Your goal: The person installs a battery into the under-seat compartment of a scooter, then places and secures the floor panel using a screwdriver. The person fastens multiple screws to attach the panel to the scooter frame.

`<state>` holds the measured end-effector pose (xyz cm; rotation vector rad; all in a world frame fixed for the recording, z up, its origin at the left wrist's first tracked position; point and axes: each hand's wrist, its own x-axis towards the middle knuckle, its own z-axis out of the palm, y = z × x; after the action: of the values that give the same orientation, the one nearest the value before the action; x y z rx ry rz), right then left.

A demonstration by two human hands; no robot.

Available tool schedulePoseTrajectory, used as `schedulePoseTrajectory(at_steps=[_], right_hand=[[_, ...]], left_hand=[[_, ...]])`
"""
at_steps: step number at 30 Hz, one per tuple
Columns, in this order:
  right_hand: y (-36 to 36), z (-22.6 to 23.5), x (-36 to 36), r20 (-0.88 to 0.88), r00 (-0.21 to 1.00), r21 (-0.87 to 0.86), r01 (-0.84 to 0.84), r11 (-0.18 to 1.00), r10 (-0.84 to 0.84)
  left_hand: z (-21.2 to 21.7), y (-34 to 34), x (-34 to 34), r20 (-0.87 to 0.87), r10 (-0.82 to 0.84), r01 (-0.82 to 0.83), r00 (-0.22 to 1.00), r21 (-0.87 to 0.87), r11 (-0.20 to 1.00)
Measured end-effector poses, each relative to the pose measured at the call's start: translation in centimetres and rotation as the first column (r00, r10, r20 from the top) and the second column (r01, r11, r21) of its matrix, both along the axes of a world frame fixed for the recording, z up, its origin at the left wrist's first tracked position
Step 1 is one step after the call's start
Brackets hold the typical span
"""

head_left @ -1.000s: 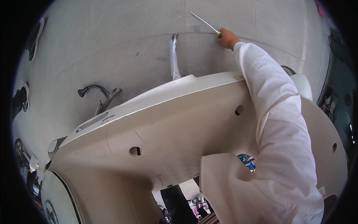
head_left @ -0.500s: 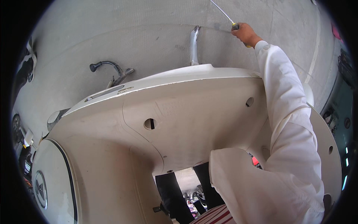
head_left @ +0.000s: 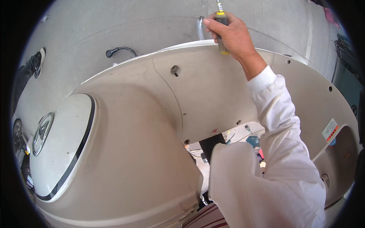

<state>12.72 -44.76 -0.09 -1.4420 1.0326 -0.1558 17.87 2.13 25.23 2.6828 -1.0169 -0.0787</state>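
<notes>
Screwdriver [head_left: 221, 32] is clenched in right hand [head_left: 232, 36], held upright above cream scooter panel [head_left: 213, 87] edge; left hand is hidden.

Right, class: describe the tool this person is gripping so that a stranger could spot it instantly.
Start at the large cream body panel and follow its top edge. There the right hand closes around a screwdriver. It has a yellow-and-black handle and a thin metal shaft pointing up, unlike the black cable to the left.
</notes>
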Motion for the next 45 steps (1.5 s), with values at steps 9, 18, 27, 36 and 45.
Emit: schedulePoseTrajectory(at_steps=[9, 18, 27, 36, 45], right_hand=[[16.1, 11.9, -10.4, -0.101, 0.950, 0.370, 0.312, 0.875, -0.296], [19.7, 19.2, -11.3, -0.020, 0.912, 0.215, 0.404, 0.889, -0.410], [22.5, 28.3, -8.1, 0.111, 0.924, 0.316, 0.316, 0.895, -0.365], [27.0, 34.3, -6.0, 0.079, 0.988, 0.246, 0.109, 0.963, -0.132], [26.3, 36.5, -6.5, 0.010, 1.000, 0.021, 0.005, 1.000, -0.006]], left_hand=[[2.1, 4.6, 0.2, -0.048, 0.018, -0.022, 0.999, -0.077, 0.997], [5.3, 2.7, -0.1, -0.173, 0.134, -0.164, 0.976, -0.176, 0.971], [10.7, -1.2, 3.9, -0.886, -0.159, -0.290, 0.436, -0.306, 0.907], [8.1, -9.7, 2.7, -0.898, -0.239, -0.663, -0.370, 0.075, 0.745], [7.6, -12.3, 3.0, -0.726, -0.318, -0.683, -0.610, 0.279, 0.675]])
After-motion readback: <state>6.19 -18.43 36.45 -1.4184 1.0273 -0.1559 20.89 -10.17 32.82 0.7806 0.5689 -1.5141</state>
